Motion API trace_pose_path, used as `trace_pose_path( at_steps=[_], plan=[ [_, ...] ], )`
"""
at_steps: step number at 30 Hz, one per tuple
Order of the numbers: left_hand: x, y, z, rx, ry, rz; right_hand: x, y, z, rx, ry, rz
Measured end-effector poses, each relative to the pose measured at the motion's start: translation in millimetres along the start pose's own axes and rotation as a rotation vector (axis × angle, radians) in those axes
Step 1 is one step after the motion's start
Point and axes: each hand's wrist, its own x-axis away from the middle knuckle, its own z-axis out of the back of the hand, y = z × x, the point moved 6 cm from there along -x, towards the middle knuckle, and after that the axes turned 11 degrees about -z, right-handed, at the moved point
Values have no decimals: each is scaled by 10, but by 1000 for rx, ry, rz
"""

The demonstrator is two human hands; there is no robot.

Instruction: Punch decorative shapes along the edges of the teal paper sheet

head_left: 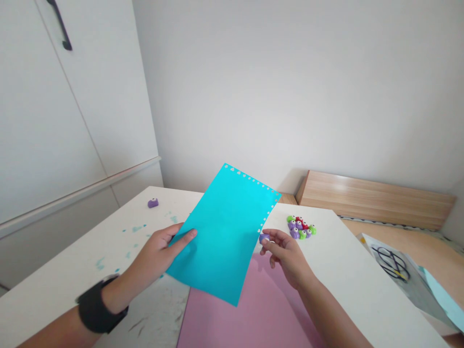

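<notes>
Across the white table (348,275), a pink sheet (263,311) lies at the near edge, and teal flecks (136,228) speckle the left side. A lone purple craft punch (152,203) sits toward the far corner, well apart from a tight cluster of purple, green and red punches (300,227). Off the right edge, black-handled scissors (391,263) lie in a clear plastic sleeve (411,285) on a wooden surface (427,241), below a pale wooden panel (373,200). White cupboard doors (72,96) fill the left.

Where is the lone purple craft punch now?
Head view: the small purple craft punch sits on the white table, left of the turquoise paper sheet.
</notes>
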Motion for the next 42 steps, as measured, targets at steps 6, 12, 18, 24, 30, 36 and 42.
trace_pose_path(
  at_steps=[6,12,18,24,30,36,42],
  plan=[
    [2,39,1,-37,-2,-19,-6,18,14,12,19,0],
    [-7,25,16,-39,4,-14,11,-3,6,5,24,-4],
    [-11,26,19,-50,17,-13,21,-23,9,-1,30,-5],
    [-10,74,16,-53,32,-21,29,-33,-4,0,32,2],
    [-2,58,3,-21,39,0,29,-32,-5,18,25,7],
    [3,41,-32,28,-13,8,15,13,-22,6,15,-12],
    [20,35,-62,149,-29,71,11,56,-57,-63,12,-27]
  ],
)
